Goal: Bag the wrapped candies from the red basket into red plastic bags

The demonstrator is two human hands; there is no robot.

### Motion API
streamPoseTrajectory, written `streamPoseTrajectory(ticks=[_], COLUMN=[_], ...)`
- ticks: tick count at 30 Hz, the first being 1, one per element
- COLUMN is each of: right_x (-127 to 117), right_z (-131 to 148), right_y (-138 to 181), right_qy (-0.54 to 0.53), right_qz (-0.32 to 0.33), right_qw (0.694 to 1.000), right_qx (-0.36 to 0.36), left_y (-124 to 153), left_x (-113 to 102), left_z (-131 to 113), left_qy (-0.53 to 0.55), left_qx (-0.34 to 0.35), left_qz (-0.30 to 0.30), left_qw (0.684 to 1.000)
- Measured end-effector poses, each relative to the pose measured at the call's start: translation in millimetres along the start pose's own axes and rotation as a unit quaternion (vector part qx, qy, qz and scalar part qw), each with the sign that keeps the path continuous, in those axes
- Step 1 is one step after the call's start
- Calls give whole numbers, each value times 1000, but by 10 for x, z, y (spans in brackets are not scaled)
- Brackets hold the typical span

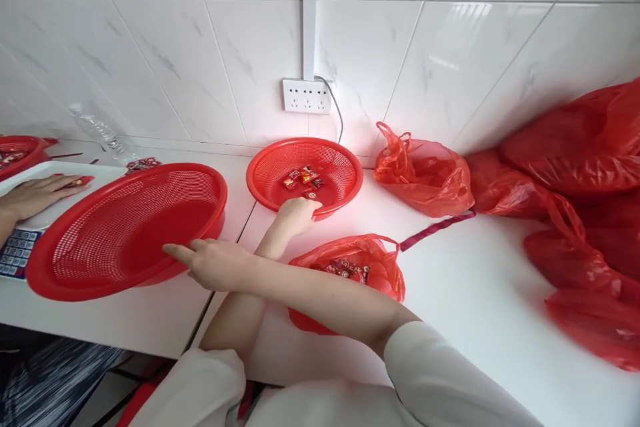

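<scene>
Left hand [297, 213] sits at the near rim of the small red basket [340, 173], fingers curled inward; I cannot tell whether they pinch one of the wrapped candies [303, 177]. Crossed over it, my right hand [215, 263] is spread flat, released, against the edge of the big tilted basket [125, 227] on the table [475, 280]. A red bag [385, 273] lies beside my forearms.

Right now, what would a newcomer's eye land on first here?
Red everywhere: a big basket at left, empty, with the right hand against its edge, a smaller basket holding wrapped sweets by the wall with the left hand at its rim. Red plastic bags pile up on the right.
</scene>
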State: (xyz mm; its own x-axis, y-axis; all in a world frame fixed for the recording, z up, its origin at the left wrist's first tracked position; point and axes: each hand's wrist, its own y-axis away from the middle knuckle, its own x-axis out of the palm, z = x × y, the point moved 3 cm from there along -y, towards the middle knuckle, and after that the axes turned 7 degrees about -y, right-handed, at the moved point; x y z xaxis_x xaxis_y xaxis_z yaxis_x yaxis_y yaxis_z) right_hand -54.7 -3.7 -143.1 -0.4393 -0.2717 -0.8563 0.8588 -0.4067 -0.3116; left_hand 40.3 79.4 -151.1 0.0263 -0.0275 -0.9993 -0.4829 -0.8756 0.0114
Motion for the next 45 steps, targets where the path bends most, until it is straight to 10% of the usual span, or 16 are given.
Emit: streamPoseTrajectory(ticks=[7, 12, 17, 20, 24, 28, 33, 36, 41, 45], right_x=[-995, -1390, -1062, -996, -1358, -1949, -2424, -2480, -2357, -2197], right_z=[59, -649, -1040, -998, -896, -790, -544, -345, 6, 92], right_y=[1358, 2765, 3533, 3576, 3495, 3383, 3087, 2854, 2445, 2241], right_qy=[-116, -12, 96, 27, -101, -210, -221, -188, -137, -66], right_qz=[-116, -280, -140, -128, -280, -488, -639, -629, -456, -317], right_qw=[983, 916, 835, 857, 867, 804, 729, 752, 880, 945], right_qx=[-83, 285, 523, 499, 399, 268, 108, 59, -11, -48], left_y=[182, 660, 1176, 1377, 1495, 1471, 1305, 1130, 791, 565], left_x=[-285, -671, -429, -160, -172, -607, -1093, -1214, -1124, -972], left_z=[-54, -170, -325, -359, -260, -143, -137, -307, -793, -997], left_qy=[67, 60, -32, -1, 59, 237, 499, 558, 510, 480], left_qx=[52, -42, -140, -113, -136, -168, -23, 90, 161, 159], left_qz=[-44, -91, 113, 183, 136, -71, -299, -273, -101, -91], left_qw=[995, 993, 983, 977, 980, 954, 813, 779, 839, 858])
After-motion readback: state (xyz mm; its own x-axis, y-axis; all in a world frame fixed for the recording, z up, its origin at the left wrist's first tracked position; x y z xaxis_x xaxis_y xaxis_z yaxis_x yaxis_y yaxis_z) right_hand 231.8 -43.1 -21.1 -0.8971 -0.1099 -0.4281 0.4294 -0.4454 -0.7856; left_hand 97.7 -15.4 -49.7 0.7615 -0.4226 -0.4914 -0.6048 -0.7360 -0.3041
